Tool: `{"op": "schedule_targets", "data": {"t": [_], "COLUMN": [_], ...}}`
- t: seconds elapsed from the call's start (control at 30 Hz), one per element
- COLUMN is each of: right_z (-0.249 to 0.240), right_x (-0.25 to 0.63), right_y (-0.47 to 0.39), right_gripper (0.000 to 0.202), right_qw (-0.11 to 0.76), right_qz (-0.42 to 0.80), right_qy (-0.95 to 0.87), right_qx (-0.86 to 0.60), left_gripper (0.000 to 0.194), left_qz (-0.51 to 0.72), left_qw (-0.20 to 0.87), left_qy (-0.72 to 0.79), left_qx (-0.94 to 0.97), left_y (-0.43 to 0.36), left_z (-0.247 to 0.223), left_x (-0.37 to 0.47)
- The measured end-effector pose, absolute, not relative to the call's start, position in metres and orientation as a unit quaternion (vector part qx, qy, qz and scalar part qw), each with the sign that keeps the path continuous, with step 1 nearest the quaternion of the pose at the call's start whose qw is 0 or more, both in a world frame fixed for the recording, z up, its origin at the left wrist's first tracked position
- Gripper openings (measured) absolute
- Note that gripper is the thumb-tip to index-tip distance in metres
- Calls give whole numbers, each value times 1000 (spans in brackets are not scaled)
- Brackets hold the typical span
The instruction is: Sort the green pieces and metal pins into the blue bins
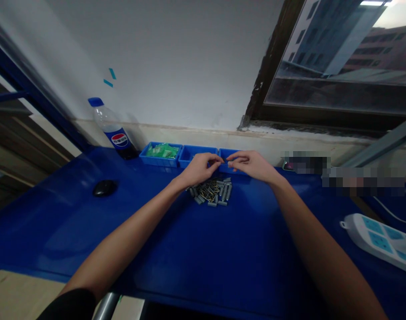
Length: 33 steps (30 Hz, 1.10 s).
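Note:
My left hand (203, 169) and my right hand (254, 165) are raised over the front edge of the blue bins, fingertips close together. Each has its thumb and fingers bent into a pinch. Whatever lies between the fingertips is too small and dark to name. Just below my left hand, a pile of brass-coloured screws (207, 192) is mixed with grey cylinders (228, 192) that look like wall plugs. Behind my hands stand the middle blue bin (189, 153) and the right blue bin (225, 152), both partly hidden. The left blue bin (161, 162) contains green plastic packets (162, 151).
A cola bottle (118, 135) stands at the back left, with a black computer mouse (104, 187) in front of it. On the right lies a white power strip (383, 238). The blue tabletop (203, 253) meets a wall and window (339, 93) behind.

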State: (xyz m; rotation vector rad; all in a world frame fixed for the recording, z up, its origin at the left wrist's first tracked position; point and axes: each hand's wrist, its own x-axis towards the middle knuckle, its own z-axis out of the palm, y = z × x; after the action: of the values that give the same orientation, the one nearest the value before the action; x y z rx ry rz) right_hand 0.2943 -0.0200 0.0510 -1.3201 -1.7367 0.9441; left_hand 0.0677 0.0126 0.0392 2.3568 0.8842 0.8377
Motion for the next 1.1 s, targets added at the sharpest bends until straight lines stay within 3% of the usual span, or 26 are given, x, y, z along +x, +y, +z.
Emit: {"op": "schedule_targets", "data": {"t": [0.23, 0.47, 0.57, 0.7, 0.8, 1.1], "right_z": [52, 50, 49, 48, 47, 52], "right_x": [291, 286, 287, 297, 306, 305], "right_y": [-23, -25, -22, -15, -12, -16], "right_gripper": [21, 15, 14, 15, 15, 21], "right_qw": [383, 367, 374, 416, 439, 425], "right_qz": [469, 480, 460, 367, 297, 284], "right_qy": [-631, -624, -622, -613, -601, -619], "right_qx": [-485, -495, -512, -563, -598, -597], "left_gripper": [25, 32, 29, 10, 16, 31], "left_qz": [382, 367, 348, 254, 154, 109], "left_qw": [477, 548, 493, 276, 152, 92], "left_qy": [324, 290, 303, 333, 329, 350], "left_qx": [722, 693, 738, 865, 919, 926], "left_y": [17, 12, 13, 17, 16, 9], "left_z": [26, 26, 25, 24, 21, 13], "left_x": [71, 73, 72, 67, 65, 71]}}
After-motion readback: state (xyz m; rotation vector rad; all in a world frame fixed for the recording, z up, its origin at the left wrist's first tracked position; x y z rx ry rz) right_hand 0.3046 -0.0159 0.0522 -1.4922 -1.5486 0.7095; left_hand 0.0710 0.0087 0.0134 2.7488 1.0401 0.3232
